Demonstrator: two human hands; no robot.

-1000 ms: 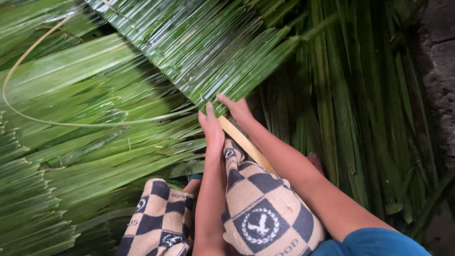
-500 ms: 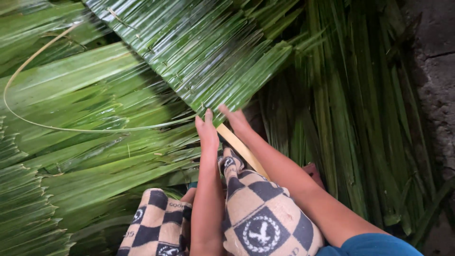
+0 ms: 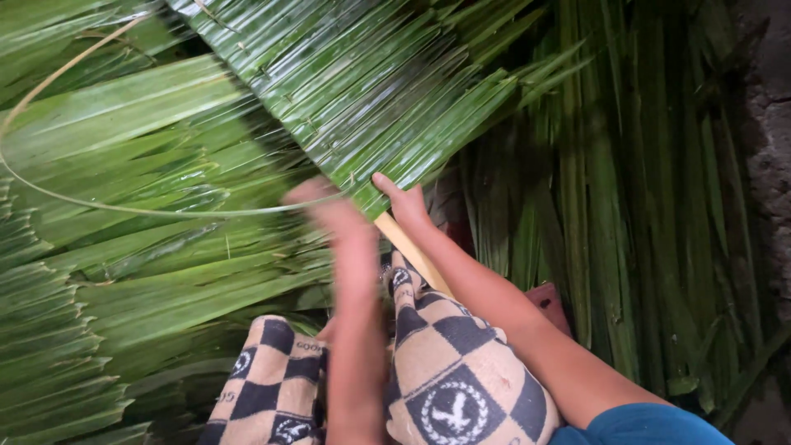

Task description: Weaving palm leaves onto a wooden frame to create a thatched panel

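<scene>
A stitched panel of green palm leaves (image 3: 362, 91) slants down from the top towards me. My right hand (image 3: 401, 202) grips its lower edge, with the thumb on top of the leaves. A pale wooden slat (image 3: 412, 251) runs from that hand back along my forearm. My left hand (image 3: 325, 206) is a blur just left of the right hand, close to a thin pale leaf strip (image 3: 124, 208) that curves off to the left. Whether it holds the strip is hidden by the blur. My knees are covered by a checkered tan and dark cloth (image 3: 453, 363).
Loose folded palm leaves (image 3: 124, 280) lie piled across the left side. More long leaves (image 3: 610, 206) stand or hang on the right. A rough grey wall (image 3: 770, 124) borders the far right edge.
My left hand has swung left and slightly up from the panel's edge and is now blurred. My right hand stays on the panel's lower edge.
</scene>
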